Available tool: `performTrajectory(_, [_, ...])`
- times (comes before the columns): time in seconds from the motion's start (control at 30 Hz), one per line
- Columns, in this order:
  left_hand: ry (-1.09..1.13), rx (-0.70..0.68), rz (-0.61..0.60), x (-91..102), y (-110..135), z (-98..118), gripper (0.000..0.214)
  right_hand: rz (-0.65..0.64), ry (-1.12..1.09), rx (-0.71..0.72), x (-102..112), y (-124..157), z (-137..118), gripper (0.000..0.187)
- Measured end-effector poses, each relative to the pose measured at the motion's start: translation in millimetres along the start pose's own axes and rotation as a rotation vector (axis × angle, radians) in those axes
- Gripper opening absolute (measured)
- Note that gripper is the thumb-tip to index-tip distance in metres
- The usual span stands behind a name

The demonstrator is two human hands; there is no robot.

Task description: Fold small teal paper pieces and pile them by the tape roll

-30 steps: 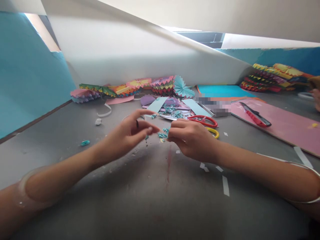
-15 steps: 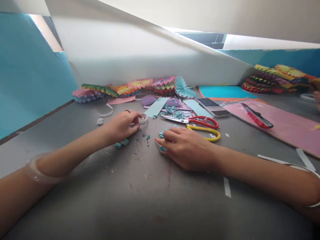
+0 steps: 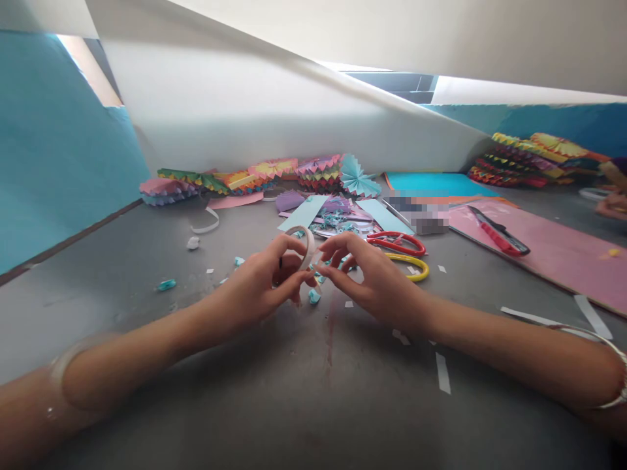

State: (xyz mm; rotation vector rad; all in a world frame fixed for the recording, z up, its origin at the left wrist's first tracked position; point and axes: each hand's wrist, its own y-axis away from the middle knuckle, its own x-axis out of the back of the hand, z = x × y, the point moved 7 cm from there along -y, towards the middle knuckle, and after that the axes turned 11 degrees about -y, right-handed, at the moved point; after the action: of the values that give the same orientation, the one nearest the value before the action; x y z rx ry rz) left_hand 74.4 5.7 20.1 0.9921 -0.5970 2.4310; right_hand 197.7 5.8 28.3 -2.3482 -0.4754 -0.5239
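My left hand (image 3: 279, 274) holds a narrow roll of white tape (image 3: 309, 249) upright between thumb and fingers, above the table. Close against its right side, my right hand (image 3: 365, 277) pinches with thumb and index finger at the edge of the tape; the strip between those fingertips is hard to make out. Small teal paper scraps (image 3: 314, 297) lie just under both hands. Behind my right hand are the red and yellow handles of a pair of scissors (image 3: 399, 243), whose blades are mostly hidden.
Folded paper fans (image 3: 360, 176) line the back of the grey table (image 3: 274, 405). Pale blue strips (image 3: 306, 212) lie among shavings. A blurred-out phone (image 3: 416, 214) sits beside a pink board (image 3: 553, 251) bearing a red cutter knife (image 3: 499, 232). Another person's hand (image 3: 612, 203) shows far right.
My left hand has lifted the tape roll and brought it right. My right hand has left the teal scraps and come up to the roll. Scraps are now scattered more widely.
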Motion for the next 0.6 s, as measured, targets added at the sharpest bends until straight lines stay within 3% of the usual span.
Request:
performTrajectory(0.27, [0.130,0.026,-0.073,-8.5,-4.5,-6.7,0.014,-0.029,-0.051,-0.060,1.6,-3.3,4.4,0.020])
performTrajectory(0.47, [0.021,0.042,-0.052,-1.8,-5.0,-3.0,0.013,-0.151,-0.019,-0.057,-6.4,-1.0,-2.6,0.018])
performTrajectory(0.6, [-0.196,0.015,0.020,6.5,-5.0,2.1,0.013,-0.058,0.241,0.013,3.1,-2.1,-9.1,0.024])
